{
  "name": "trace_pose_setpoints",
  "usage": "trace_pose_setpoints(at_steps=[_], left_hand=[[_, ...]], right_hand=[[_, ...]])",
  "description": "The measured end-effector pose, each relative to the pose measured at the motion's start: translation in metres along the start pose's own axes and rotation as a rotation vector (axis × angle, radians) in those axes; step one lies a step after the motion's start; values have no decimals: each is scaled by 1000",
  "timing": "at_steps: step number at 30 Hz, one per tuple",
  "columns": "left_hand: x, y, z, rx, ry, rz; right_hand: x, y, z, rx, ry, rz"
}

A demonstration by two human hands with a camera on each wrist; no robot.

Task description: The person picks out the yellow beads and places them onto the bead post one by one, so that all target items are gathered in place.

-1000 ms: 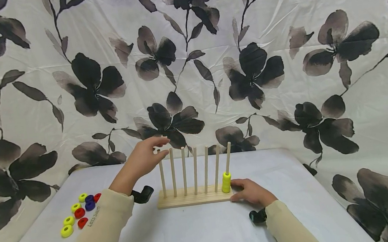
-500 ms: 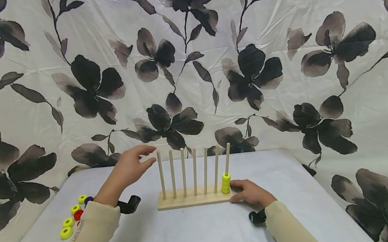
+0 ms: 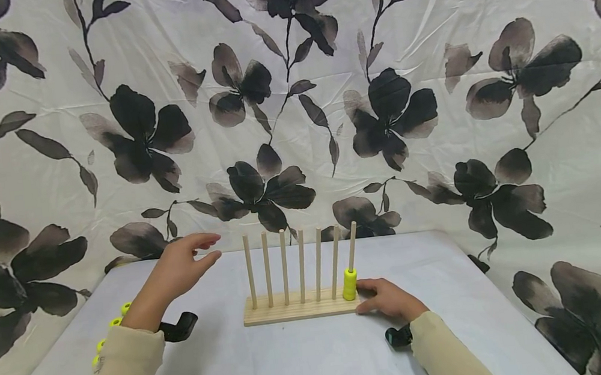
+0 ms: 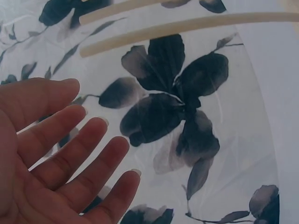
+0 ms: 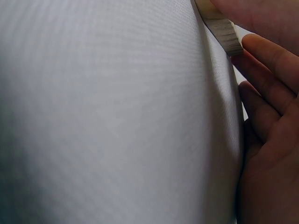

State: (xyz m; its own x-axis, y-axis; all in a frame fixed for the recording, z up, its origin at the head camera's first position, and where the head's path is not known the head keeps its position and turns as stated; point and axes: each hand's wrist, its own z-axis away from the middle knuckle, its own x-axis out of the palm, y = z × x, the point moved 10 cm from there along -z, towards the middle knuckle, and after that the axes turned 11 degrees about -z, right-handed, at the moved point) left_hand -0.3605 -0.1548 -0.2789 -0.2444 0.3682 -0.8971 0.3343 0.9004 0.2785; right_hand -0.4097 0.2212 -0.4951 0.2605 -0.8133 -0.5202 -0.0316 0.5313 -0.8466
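A wooden peg stand (image 3: 291, 314) with several upright pegs stands on the table. Yellow rings (image 3: 350, 285) are stacked on its rightmost peg, and the other pegs are bare. My right hand (image 3: 390, 299) holds the right end of the stand, thumb at the front corner and fingers behind. In the right wrist view the fingertips meet the end of the wooden base (image 5: 226, 37). My left hand (image 3: 180, 268) is raised left of the stand, fingers spread and nothing in them. The left wrist view shows its palm (image 4: 42, 186), with a peg (image 4: 187, 30) beyond the fingers.
Loose yellow rings (image 3: 115, 322) lie at the table's left side, partly covered by my left forearm and sleeve (image 3: 127, 364). The white table (image 3: 274, 365) ends at the back against a floral cloth (image 3: 294, 121).
My left hand has moved left, away from the leftmost peg, and slightly down. Its forearm now covers the red and blue rings seen earlier. The right hand keeps its hold on the stand.
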Motion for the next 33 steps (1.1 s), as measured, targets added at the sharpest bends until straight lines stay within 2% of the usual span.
trace_pose_setpoints(at_steps=[7, 14, 20, 33], left_hand=[[-2, -15, 9, -21, 6, -4], [2, -39, 19, -97, -31, -22], [1, -53, 25, -96, -28, -43], [4, -91, 40, -165, -106, -88]], right_hand=[[0, 0, 0, 14, 6, 1], [1, -2, 1, 22, 7, 9], [1, -2, 2, 30, 12, 8], [2, -2, 0, 41, 13, -21]])
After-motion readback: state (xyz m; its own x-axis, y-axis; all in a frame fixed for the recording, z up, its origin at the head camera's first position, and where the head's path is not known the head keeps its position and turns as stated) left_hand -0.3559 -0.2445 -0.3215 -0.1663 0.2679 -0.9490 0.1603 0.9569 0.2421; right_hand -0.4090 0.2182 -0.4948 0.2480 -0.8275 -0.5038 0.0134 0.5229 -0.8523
